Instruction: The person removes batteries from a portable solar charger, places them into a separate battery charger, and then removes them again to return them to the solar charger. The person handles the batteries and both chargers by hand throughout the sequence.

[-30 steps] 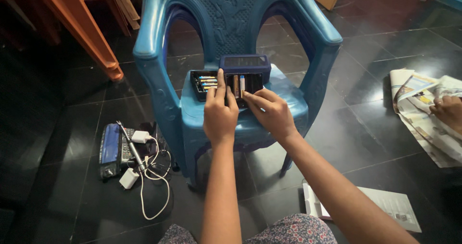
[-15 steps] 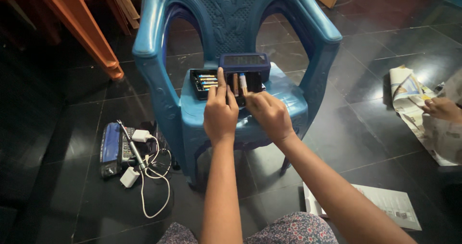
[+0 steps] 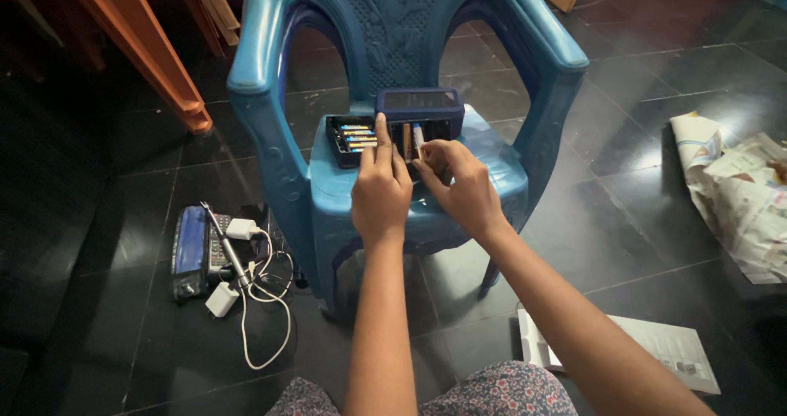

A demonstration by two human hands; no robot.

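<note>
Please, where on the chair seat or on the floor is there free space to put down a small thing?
The blue chair seat is bare right of the right hand. The dark floor is bare left of the radio. Around the chargers and near the left hand it is crowded.

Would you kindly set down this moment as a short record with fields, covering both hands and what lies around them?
Setting: blue plastic chair on dark tiled floor
On seat: black battery case holding batteries; blue device behind it
Left hand: resting on the case, forefinger stretched out
Right hand: fingertips at a battery in the device's open bay
Floor, left: radio, white chargers and cable
Floor, right: newspaper, booklet
</note>
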